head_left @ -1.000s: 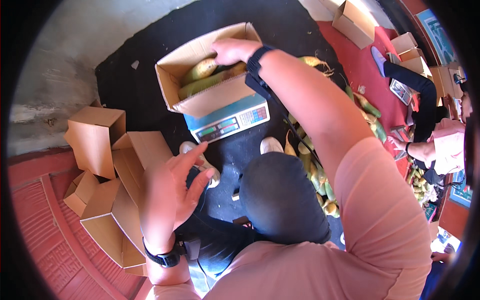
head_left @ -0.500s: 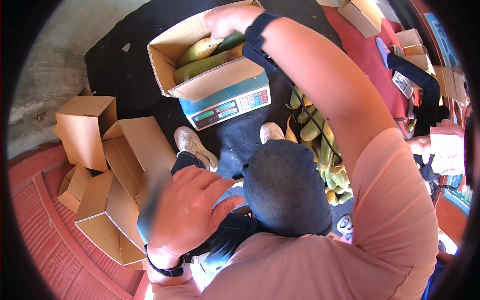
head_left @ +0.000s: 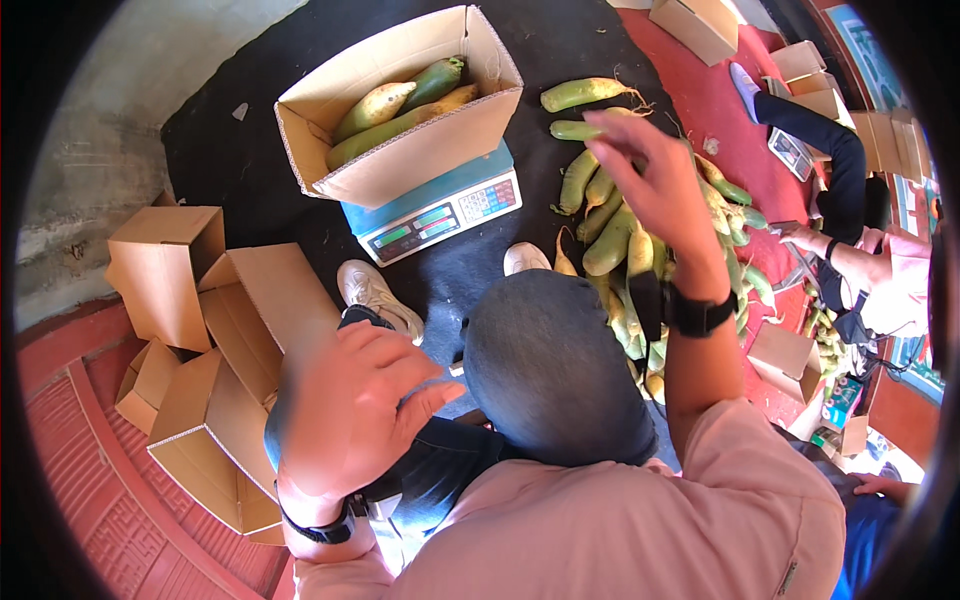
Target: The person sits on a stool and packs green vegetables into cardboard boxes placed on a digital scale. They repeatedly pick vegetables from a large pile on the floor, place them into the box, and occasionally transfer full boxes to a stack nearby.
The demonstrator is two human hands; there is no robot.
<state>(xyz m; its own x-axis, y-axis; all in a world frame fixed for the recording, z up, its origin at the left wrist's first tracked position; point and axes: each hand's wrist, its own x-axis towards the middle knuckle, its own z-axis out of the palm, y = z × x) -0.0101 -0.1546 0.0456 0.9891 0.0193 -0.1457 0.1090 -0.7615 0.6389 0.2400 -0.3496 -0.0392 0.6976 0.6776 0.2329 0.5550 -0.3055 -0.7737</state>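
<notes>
My right hand (head_left: 650,175) is over the pile of green radishes (head_left: 625,245), fingers apart and holding nothing that I can see. Its fingertips overlap the end of one green radish (head_left: 570,131); I cannot tell whether they touch it. To my left, my left hand (head_left: 360,405) hovers near my knee, thumb apart from the fingers, with nothing visible in it; part of it is smeared. Ahead, an open cardboard box (head_left: 400,160) sits on a blue and white digital scale (head_left: 440,220). Three radishes (head_left: 385,130) lie inside, one of them dark green.
Several open cardboard boxes (head_left: 165,260) are stacked at my left, beside a red carved panel (head_left: 100,470). A black sheet (head_left: 230,110) covers the floor around the scale. On the red carpet (head_left: 690,70) at the right, another person (head_left: 850,250) is near more boxes.
My right hand has left the box and swung right to the loose radishes. My left hand has barely moved. The view has shifted slightly, showing more of the pile.
</notes>
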